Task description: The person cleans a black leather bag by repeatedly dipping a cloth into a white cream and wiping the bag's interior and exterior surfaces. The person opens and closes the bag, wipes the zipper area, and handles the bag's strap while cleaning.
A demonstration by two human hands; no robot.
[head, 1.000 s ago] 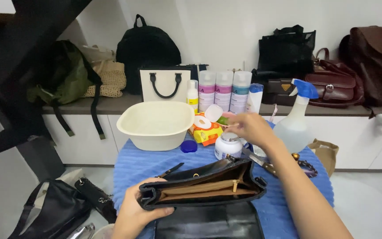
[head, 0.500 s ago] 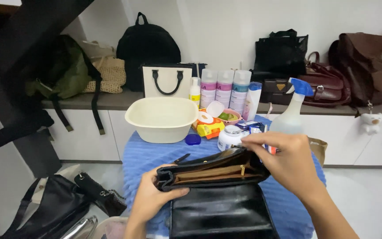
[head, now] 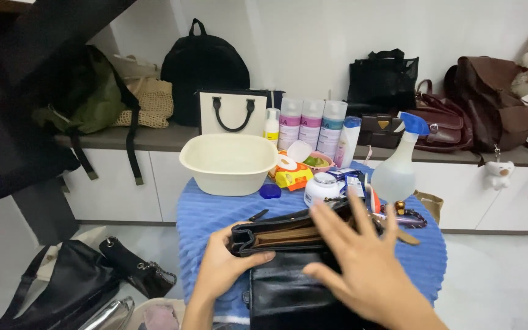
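The right hand (head: 362, 269) had come back from the white jar (head: 323, 187), fingers spread over the open black leather handbag (head: 288, 263), which the left hand (head: 224, 269) gripped at its rim.

black handbag (head: 300, 269) lies open on blue cloth (head: 203, 214) | left hand (head: 224, 269) grips bag's left end, thumb on rim | right hand (head: 362, 263) spread flat over bag | cream basin (head: 228, 164) behind bag | spray bottle (head: 396, 168) behind-right of bag
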